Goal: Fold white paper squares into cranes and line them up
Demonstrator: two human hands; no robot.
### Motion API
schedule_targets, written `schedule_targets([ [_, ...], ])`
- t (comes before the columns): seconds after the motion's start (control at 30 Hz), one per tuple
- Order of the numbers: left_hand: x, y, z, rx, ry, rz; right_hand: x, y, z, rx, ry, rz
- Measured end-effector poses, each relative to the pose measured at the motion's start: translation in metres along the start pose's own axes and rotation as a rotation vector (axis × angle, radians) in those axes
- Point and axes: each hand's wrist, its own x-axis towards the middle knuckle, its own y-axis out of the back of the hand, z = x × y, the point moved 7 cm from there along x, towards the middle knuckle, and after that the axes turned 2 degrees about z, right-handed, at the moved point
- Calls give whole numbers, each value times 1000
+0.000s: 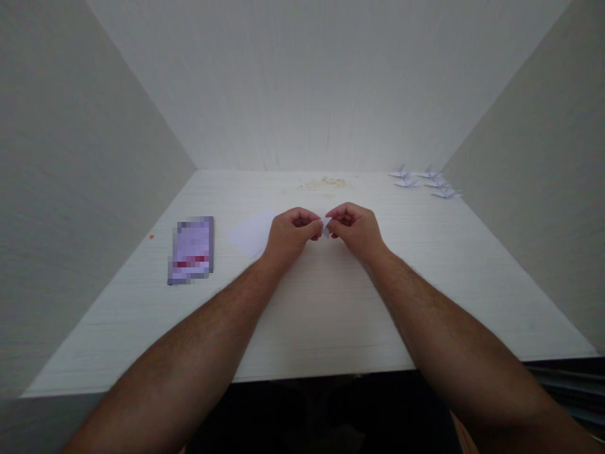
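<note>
Between my two hands is a small piece of folded white paper (326, 226), pinched just above the white tabletop. My left hand (297, 231) grips its left side between thumb and fingers. From the other side, my right hand (353, 228) pinches it with thumb and forefinger. Most of the paper's shape is hidden by my fingertips. Flat on the table beside my left hand lies white sheet paper (250, 234), partly covered by that hand. Several folded paper cranes (432, 183) stand at the back right, apart from my hands.
A purple rectangular item (193, 249), blurred out, lies on the left of the table (326, 328). Near it is a tiny orange speck (152, 237). Brownish stains (331, 183) mark the back. Pale walls (302, 88) enclose the back and both sides.
</note>
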Motion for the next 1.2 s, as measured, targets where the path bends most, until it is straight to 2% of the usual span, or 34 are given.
schedule_targets([
  [0.1,0,0,1,14,-15,-1,0,1,-1,-26,6,10],
  [0.3,-2,-3,-6,-63,55,-32,-2,-1,-2,37,3,16],
  [0.57,-4,-7,-5,-92,81,-54,-3,-1,0,56,-6,30],
  [0.83,-4,-6,-2,-128,62,-16,-6,4,-10,-136,168,108],
  [0.93,-4,-7,-1,-119,70,-23,-7,5,-12,-150,142,114],
  [1.07,-5,-7,0,-83,47,-27,-7,2,-10,-77,68,45],
  [1.2,-5,-5,2,-11,-4,-19,-5,2,-9,-73,59,18],
])
